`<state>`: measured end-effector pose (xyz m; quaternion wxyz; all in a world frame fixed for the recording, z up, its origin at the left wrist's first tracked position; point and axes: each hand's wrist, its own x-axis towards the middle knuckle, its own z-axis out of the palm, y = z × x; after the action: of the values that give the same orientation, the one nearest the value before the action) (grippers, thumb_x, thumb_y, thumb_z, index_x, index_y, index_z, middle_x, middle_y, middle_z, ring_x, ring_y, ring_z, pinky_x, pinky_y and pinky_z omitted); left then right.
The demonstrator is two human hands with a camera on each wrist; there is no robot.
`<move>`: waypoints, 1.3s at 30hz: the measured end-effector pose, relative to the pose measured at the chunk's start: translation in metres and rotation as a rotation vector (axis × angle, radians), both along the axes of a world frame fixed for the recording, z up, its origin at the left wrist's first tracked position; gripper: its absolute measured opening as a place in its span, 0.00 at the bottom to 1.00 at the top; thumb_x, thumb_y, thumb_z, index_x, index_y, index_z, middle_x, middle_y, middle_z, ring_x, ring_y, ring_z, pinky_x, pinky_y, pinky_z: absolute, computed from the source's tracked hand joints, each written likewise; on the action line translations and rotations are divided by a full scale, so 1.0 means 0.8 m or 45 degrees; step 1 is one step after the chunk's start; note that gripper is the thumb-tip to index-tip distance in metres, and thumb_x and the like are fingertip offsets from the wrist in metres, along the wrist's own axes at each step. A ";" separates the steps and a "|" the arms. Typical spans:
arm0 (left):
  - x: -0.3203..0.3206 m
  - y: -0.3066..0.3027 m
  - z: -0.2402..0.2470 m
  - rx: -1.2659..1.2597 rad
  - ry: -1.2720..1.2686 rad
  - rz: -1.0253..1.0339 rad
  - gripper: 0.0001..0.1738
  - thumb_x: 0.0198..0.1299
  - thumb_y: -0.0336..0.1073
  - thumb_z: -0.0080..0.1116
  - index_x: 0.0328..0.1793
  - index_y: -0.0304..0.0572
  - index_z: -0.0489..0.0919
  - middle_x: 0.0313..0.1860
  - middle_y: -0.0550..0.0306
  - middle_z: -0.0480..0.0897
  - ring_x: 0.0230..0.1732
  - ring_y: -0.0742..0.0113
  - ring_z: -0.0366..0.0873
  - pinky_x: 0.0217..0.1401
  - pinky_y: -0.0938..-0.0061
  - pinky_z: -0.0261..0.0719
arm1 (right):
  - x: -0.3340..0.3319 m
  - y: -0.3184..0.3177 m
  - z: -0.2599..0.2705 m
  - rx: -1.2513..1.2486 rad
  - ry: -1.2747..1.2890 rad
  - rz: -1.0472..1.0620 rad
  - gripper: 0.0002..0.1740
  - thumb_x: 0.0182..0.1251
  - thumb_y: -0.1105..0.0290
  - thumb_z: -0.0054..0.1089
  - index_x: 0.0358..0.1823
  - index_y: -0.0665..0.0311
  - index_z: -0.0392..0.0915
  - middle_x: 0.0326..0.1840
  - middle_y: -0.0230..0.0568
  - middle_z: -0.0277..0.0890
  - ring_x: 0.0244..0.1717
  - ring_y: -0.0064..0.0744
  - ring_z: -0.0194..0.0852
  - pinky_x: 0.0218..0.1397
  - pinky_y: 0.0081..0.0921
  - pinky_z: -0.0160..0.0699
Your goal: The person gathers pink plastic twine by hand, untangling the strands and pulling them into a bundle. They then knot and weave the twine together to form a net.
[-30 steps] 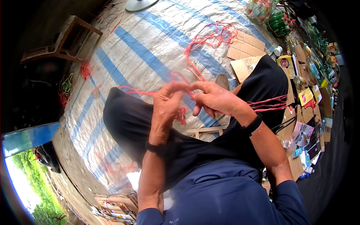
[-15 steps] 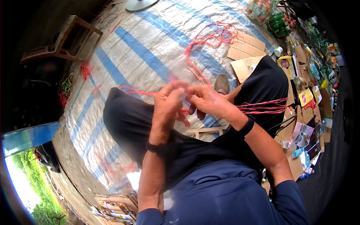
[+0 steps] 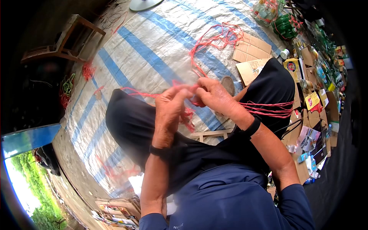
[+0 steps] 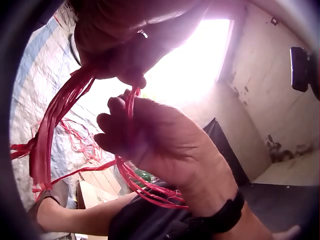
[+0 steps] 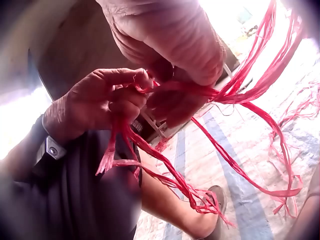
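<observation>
Strands of pinkish-red plastic twine (image 5: 175, 180) run between the two hands, held close together over the lap. My left hand (image 3: 168, 109) pinches the twine between thumb and forefinger, and loose frayed ends hang below it. Facing it, my right hand (image 3: 218, 97) has curled fingers holding more strands, which pass across its palm (image 4: 160, 132) in the left wrist view. A bundle of strands (image 3: 268, 109) stretches over the right thigh, while a thinner length (image 3: 140, 93) reaches across the left knee. Fingertips nearly meet, and blur hides the crossing of the strands.
A striped tarp (image 3: 145, 50) covers the floor, with a loose twine pile (image 3: 218, 36) beside flattened cardboard (image 3: 251, 48). Bottles and packaging (image 3: 314, 96) crowd the right. Wooden furniture (image 3: 73, 40) stands at left; a small wooden frame (image 3: 212, 134) lies between the legs.
My right hand first drew in toward the left, then rose slightly with its fingers curled in more. The left hand stays nearly in place, still pinching twine.
</observation>
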<state>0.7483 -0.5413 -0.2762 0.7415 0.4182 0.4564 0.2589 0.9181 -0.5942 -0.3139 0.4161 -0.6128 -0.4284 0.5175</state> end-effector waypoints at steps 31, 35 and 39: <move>-0.009 -0.003 0.010 0.004 -0.031 -0.074 0.10 0.70 0.33 0.60 0.50 0.34 0.82 0.29 0.65 0.81 0.17 0.87 0.62 0.19 0.87 0.60 | 0.070 0.048 0.023 -0.245 0.012 -0.269 0.11 0.70 0.72 0.47 0.40 0.69 0.78 0.24 0.41 0.81 0.14 0.26 0.74 0.14 0.26 0.73; -0.006 -0.004 0.013 -0.021 -0.002 -0.044 0.10 0.70 0.33 0.60 0.50 0.34 0.83 0.29 0.65 0.81 0.17 0.86 0.62 0.19 0.86 0.59 | 0.105 0.066 0.017 -0.202 0.041 -0.334 0.10 0.72 0.69 0.50 0.39 0.67 0.78 0.26 0.36 0.80 0.13 0.23 0.71 0.13 0.24 0.69; -0.007 -0.004 0.011 -0.021 0.006 -0.040 0.10 0.69 0.33 0.60 0.50 0.33 0.83 0.29 0.65 0.81 0.17 0.86 0.62 0.18 0.86 0.58 | 0.140 0.074 0.032 -0.193 0.102 -0.353 0.09 0.73 0.69 0.51 0.36 0.63 0.77 0.27 0.32 0.79 0.12 0.16 0.66 0.14 0.21 0.65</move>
<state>0.7428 -0.5443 -0.2675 0.7479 0.4198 0.4535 0.2425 1.0301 -0.5346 -0.2885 0.4530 -0.6745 -0.2825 0.5100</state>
